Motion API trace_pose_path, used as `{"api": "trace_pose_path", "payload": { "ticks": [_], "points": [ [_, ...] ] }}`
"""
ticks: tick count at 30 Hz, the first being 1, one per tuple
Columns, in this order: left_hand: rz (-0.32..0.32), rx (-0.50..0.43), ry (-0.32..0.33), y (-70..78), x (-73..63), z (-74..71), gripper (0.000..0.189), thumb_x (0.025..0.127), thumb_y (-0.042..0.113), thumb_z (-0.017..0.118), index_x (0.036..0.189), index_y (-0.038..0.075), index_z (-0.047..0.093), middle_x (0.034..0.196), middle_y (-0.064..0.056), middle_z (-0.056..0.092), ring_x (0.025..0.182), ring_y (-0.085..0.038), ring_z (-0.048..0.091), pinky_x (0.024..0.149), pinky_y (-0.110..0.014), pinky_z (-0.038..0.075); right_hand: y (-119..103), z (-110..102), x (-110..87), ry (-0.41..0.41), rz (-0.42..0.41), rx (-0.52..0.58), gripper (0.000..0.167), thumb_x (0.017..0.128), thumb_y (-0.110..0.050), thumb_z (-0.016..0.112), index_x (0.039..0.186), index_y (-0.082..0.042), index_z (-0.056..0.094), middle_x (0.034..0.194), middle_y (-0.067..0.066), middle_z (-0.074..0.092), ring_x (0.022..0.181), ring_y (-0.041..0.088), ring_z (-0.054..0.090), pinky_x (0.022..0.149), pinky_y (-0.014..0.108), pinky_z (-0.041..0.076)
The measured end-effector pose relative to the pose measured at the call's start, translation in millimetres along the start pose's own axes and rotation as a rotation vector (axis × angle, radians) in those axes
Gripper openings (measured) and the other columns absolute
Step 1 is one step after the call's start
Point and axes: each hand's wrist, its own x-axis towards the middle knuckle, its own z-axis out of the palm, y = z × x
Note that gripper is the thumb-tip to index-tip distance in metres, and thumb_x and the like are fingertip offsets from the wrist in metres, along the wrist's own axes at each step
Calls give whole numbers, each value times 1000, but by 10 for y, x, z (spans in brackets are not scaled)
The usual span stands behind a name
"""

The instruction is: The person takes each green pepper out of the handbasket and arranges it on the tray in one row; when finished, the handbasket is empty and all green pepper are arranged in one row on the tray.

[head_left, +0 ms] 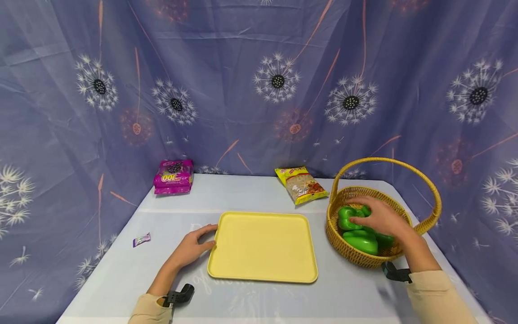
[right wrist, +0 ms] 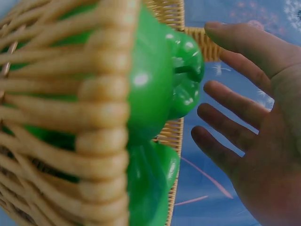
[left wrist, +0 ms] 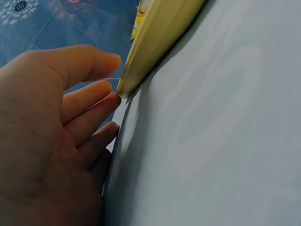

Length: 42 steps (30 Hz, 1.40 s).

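A yellow rectangular tray [head_left: 263, 246] lies in the middle of the table. My left hand [head_left: 192, 248] is at its left edge, fingers loosely extended; in the left wrist view the fingertips [left wrist: 113, 101] meet or nearly meet the tray's rim [left wrist: 136, 59]. On the right stands a wicker basket [head_left: 344, 252] with a tall handle, holding several green bell peppers [head_left: 361, 242]. Over the basket is my right hand [head_left: 380, 216], fingers spread. The right wrist view shows a gap between those fingers [right wrist: 221, 127] and the nearest bell pepper [right wrist: 186, 75]; nothing is held.
A purple snack packet [head_left: 174, 177] stands at the table's back left. Behind the tray lies a yellow snack bag [head_left: 301, 184]. A small purple-and-white wrapped sweet [head_left: 141, 240] is at the left. A blue patterned curtain [head_left: 226, 90] hangs behind the table. The basket's handle [head_left: 435, 198] arches up.
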Motion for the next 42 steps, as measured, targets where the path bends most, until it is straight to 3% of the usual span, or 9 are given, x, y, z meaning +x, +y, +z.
{"api": "trace_pose_path", "payload": {
  "ticks": [8,19,29,35,42],
  "points": [
    [-4,-5,-1,6,-3,4,49,88,20,69,136,17,57,143,-10,47,135,-30,36,110,-53,26,131,84,59,-90,5,-29,54,80,-33,79,129,-18,62,131,11,56,119,40,49,88,58,46],
    [-1,-8,7,31,0,14,49,88,19,69,135,15,57,143,-10,47,135,-30,36,110,-52,26,175,66,126,-124,42,-33,68,76,-32,82,136,-15,55,134,15,53,117,42,50,83,54,49],
    [-3,-14,15,24,-4,22,49,87,19,69,135,15,58,143,-8,48,135,-30,37,110,-52,26,183,81,137,-97,28,-54,67,77,-30,82,137,-15,55,133,15,54,113,38,54,81,50,50],
    [11,-9,8,14,13,28,47,88,18,69,133,13,60,140,0,51,136,-26,37,111,-50,26,205,82,134,-81,28,-47,67,77,-30,81,137,-14,55,132,15,55,114,38,53,84,54,48],
    [15,7,12,10,8,27,47,87,17,69,133,12,60,140,0,51,136,-27,37,110,-51,26,191,65,130,-75,45,-22,67,78,-37,80,137,-14,55,131,15,56,115,39,52,87,56,46]
  ]
}}
